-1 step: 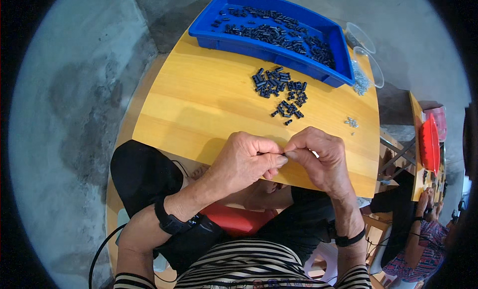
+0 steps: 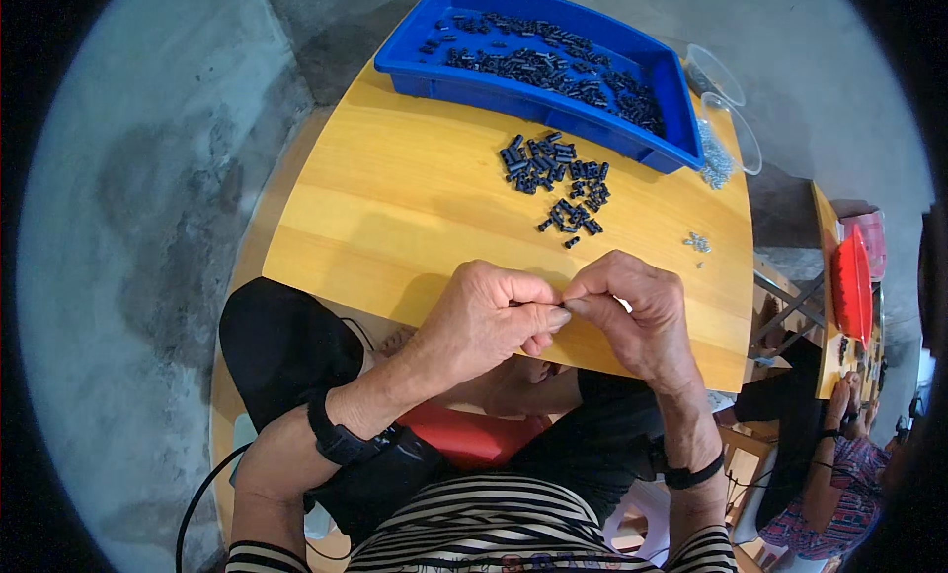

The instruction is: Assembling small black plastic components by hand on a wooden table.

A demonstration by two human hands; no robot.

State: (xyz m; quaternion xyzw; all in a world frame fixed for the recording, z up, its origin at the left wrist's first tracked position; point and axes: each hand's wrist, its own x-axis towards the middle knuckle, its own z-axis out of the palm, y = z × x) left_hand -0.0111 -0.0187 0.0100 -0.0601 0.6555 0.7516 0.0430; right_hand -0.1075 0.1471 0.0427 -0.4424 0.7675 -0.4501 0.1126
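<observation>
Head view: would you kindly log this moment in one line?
left hand: pinched; right hand: pinched, beside left; pinched contents: unclear; black parts: on table

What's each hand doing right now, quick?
Left hand: pinched closed; can't tell what it holds.
Right hand: pinched closed too; anything held is hidden.

The light is soft and bright on the table (image 2: 346, 168). A pale shadow lies left of the left hand (image 2: 494, 311), so light seems to come from the right. The edge of the tub (image 2: 523, 107) looks bent. The corners are black. The pants (image 2: 286, 331), lower left, are too dark to show folds.
</observation>
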